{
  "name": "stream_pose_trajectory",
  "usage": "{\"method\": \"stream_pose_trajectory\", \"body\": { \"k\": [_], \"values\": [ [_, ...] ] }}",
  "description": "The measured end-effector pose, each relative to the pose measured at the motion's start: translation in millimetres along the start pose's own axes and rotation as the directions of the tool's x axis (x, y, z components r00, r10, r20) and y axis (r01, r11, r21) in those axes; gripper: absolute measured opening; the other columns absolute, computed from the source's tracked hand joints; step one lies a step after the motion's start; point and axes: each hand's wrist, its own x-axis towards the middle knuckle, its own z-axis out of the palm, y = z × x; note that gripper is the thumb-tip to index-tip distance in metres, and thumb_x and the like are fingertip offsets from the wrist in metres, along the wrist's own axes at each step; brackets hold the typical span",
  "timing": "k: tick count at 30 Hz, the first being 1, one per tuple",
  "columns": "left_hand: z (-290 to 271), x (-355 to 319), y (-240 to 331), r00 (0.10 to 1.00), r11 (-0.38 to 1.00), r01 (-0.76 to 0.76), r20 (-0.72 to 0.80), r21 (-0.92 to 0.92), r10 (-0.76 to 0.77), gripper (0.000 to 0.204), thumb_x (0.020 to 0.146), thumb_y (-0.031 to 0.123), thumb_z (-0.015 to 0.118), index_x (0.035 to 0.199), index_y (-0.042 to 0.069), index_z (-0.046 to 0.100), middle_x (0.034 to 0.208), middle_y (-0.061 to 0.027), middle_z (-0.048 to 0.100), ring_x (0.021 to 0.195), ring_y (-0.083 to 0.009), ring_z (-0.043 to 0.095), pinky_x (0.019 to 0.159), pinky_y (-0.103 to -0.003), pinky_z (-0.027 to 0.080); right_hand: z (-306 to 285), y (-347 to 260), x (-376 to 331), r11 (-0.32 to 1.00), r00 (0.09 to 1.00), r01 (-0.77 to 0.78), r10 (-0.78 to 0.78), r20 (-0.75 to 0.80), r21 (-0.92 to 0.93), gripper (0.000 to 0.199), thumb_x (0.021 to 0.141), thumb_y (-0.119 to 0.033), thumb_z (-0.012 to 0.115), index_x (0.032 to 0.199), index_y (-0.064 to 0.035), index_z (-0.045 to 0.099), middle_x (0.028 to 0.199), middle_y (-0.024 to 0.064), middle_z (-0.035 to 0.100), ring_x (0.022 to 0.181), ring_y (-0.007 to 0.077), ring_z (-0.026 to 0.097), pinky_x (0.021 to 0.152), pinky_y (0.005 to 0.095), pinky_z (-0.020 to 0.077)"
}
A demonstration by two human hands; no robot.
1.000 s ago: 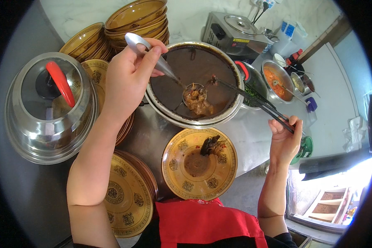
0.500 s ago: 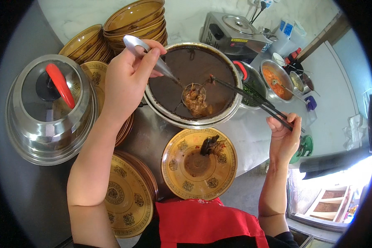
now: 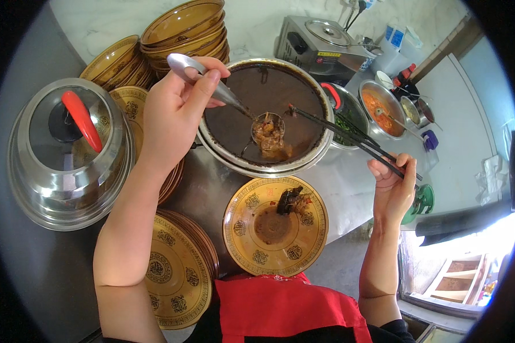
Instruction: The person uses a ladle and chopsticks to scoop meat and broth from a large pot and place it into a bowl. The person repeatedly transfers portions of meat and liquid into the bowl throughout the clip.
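A wide metal pot [image 3: 317,158] full of dark brown broth [image 3: 243,94] stands before me. My left hand [image 3: 183,100] is closed round the handle of a ladle [image 3: 226,94], its bowl at the broth's surface, heaped with brown stewed pieces [image 3: 269,136]. In my right hand [image 3: 396,183] I grip dark chopsticks [image 3: 355,137]; their tips point over the pot, just right of the ladle's bowl. Below the pot lies a patterned yellow-brown plate [image 3: 243,246], bearing a dark piece of food [image 3: 292,203] at its upper right and a puddle of brown sauce [image 3: 273,226].
Stacked plates [image 3: 177,274] and a domed steel lid [image 3: 46,177] with a red handle stand left. Yellow-brown bowls [image 3: 183,28] are piled behind. To the right are a pot of greens [image 3: 349,123], a bowl of orange-red food [image 3: 377,106] and a steel appliance [image 3: 315,48].
Hardly anything differs. The chopstick tips have shifted slightly left, and the view has moved a little. Both hands keep their hold.
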Motion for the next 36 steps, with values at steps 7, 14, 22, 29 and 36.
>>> {"method": "stream_pose_trajectory", "body": {
  "k": [7, 14, 22, 29, 36],
  "values": [
    [0.4, 0.0, -0.7, 1.000, 1.000, -0.006, 0.011, -0.004, 0.006, 0.015, 0.085, 0.013, 0.045, 0.086, 0.000, 0.052, 0.085, -0.0021, 0.054, 0.071, -0.0059, 0.051, 0.063, -0.022, 0.047, -7.4, -12.3, -4.0, 0.999, 0.999, 0.019, -0.017, -0.051, 0.035, 0.026, 0.089, -0.026, 0.029, 0.077, -0.0041, 0.037, 0.085, 0.0160, 0.051, 0.068, 0.0306, 0.059, 0.068, 0.0361, 0.0496],
    [-0.4, -1.0, 1.1, 1.000, 1.000, -0.009, -0.006, 0.007, 0.009, 0.017, 0.085, 0.014, 0.045, 0.087, -0.001, 0.052, 0.085, -0.0034, 0.055, 0.070, -0.0077, 0.054, 0.064, -0.022, 0.048, -37.1, -39.6, -35.7, 0.998, 1.000, -0.001, 0.003, -0.031, 0.066, 0.025, 0.089, -0.028, 0.027, 0.075, -0.0077, 0.034, 0.081, 0.0133, 0.049, 0.065, 0.0266, 0.060, 0.068, 0.0360, 0.0482],
    [0.0, -1.9, 0.9, 1.000, 1.000, -0.001, -0.021, 0.013, 0.001, 0.018, 0.085, 0.013, 0.045, 0.090, -0.002, 0.052, 0.085, -0.0058, 0.055, 0.070, -0.0106, 0.056, 0.064, -0.024, 0.049, -80.8, -35.2, -76.4, 0.939, 0.958, -0.236, 0.182, -0.220, -0.249, 0.029, 0.088, -0.029, 0.030, 0.073, -0.0056, 0.037, 0.076, 0.0114, 0.048, 0.064, 0.0241, 0.057, 0.062, 0.0342, 0.0483],
    [4.1, -1.1, 3.6, 1.000, 1.000, 0.014, -0.004, 0.024, -0.014, 0.018, 0.084, 0.013, 0.045, 0.091, -0.002, 0.052, 0.086, -0.0060, 0.055, 0.070, -0.0104, 0.056, 0.065, -0.024, 0.048, -77.5, 0.4, -75.9, 0.844, 0.953, -0.300, 0.280, -0.112, -0.444, 0.037, 0.088, -0.034, 0.033, 0.078, 0.0000, 0.044, 0.082, 0.0123, 0.049, 0.070, 0.0238, 0.058, 0.068, 0.0327, 0.0471],
    [7.1, -2.4, 1.0, 0.999, 0.999, -0.048, 0.003, 0.017, 0.048, 0.016, 0.085, 0.011, 0.045, 0.091, -0.002, 0.052, 0.086, -0.0050, 0.055, 0.073, -0.0089, 0.054, 0.066, -0.024, 0.048, -79.8, -10.3, -72.0, 0.835, 0.974, -0.220, 0.221, -0.058, -0.505, 0.041, 0.088, -0.038, 0.029, 0.076, -0.0008, 0.042, 0.080, 0.0126, 0.049, 0.063, 0.0218, 0.056, 0.065, 0.0321, 0.0476]
  ]
}}
